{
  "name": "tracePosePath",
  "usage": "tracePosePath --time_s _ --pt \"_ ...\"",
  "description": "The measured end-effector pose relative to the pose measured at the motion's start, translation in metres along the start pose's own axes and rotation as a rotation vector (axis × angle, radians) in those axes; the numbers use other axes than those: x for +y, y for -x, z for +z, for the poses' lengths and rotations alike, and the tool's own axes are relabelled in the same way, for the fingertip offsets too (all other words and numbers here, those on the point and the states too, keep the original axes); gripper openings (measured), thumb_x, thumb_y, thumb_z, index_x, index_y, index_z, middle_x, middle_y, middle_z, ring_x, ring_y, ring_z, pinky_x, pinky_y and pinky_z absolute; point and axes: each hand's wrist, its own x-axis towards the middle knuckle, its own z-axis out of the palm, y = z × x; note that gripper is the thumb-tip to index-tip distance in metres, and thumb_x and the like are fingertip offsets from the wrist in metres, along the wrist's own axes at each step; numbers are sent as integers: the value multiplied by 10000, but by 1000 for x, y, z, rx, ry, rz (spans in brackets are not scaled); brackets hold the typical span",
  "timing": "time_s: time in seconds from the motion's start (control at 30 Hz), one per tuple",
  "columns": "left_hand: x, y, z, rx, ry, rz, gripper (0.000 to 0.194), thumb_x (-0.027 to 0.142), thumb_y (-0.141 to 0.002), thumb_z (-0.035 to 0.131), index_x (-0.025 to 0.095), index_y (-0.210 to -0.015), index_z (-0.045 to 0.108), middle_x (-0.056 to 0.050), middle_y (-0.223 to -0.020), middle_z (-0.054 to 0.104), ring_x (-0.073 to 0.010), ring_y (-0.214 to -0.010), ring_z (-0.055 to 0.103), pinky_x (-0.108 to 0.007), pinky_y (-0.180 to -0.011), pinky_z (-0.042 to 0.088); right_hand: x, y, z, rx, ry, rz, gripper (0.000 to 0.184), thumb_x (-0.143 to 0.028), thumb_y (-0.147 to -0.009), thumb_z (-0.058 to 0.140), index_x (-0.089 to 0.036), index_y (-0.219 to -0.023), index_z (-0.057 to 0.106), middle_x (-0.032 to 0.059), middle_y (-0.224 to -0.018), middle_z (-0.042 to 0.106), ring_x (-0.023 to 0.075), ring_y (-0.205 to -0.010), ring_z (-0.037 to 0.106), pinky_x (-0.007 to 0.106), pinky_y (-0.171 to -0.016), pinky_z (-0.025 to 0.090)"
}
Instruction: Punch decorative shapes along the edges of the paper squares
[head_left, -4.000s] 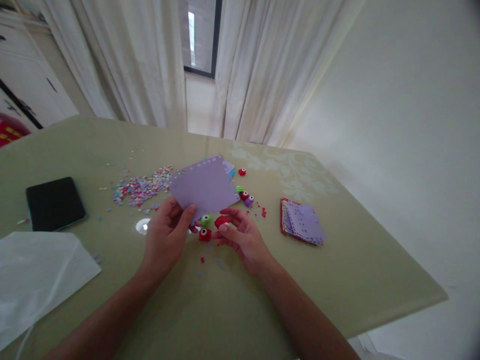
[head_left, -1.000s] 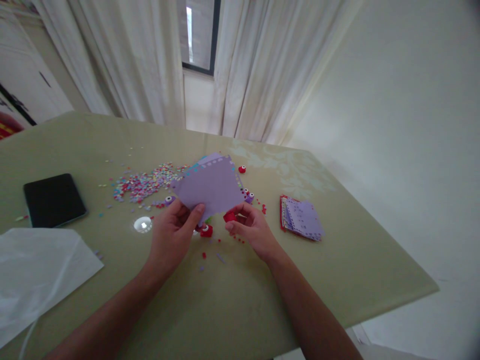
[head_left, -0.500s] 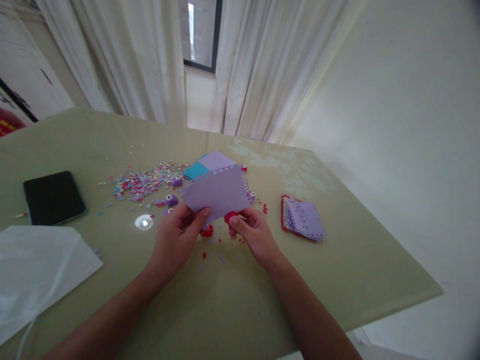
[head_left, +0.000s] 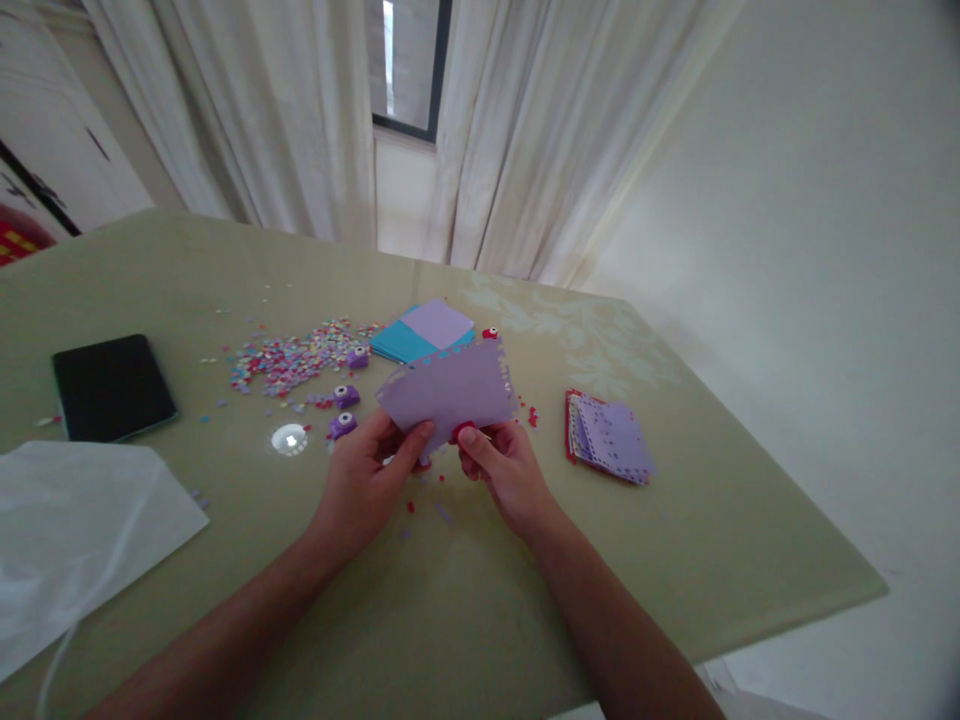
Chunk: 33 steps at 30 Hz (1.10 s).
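A purple sheet of paper (head_left: 448,387) with small holes punched along its far and right edges is held above the table. My left hand (head_left: 373,467) pinches its near left part between thumb and fingers. My right hand (head_left: 504,468) is closed around a small red craft punch (head_left: 464,431) at the sheet's near edge, thumb pressing on top. The fingers hide most of this punch. Left of the sheet stand purple craft punches (head_left: 346,396), several small ones in a row. Another red punch (head_left: 490,333) sits behind the sheet.
Colourful paper confetti (head_left: 300,358) lies heaped at left. Blue and purple paper sheets (head_left: 424,332) are stacked at the back, and punched sheets (head_left: 611,438) at right. A black tablet (head_left: 112,388) and a white bag (head_left: 90,545) occupy the left side. Red scraps lie near my hands.
The sheet has shifted slightly right and turned a little, with my left hand moving along. The right hand keeps its grip on the red punch. A red piece below the sheet is now mostly covered.
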Motion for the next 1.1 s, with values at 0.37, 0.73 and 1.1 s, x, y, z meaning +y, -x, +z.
tracePosePath --time_s 0.37,0.73,1.1 --pt "3 -2 -3 36 13 -23 200 376 -920 758 226 -823 668 30 -650 726 -159 -550 688 -243 -516 528 0 3 1 -53 2 73 519 -654 -728 953 -194 -798 724 -32 -668 602 95 -542 436 262 -515 315" --pt "7 -8 -6 106 29 -64 272 445 -874 780 236 -784 631 28 -643 687 -150 -545 632 -246 -512 501 -8 1 -15 -127 45 74 397 -560 -778 952 -217 -917 807 4 -809 722 114 -615 508 260 -579 415" --pt "11 -3 0 41 33 -56 220 419 -887 768 232 -828 668 7 -676 746 -175 -564 681 -266 -527 533 -2 0 -7 -59 26 12 478 -626 -750 955 -200 -838 756 9 -758 687 128 -611 515 274 -575 409"
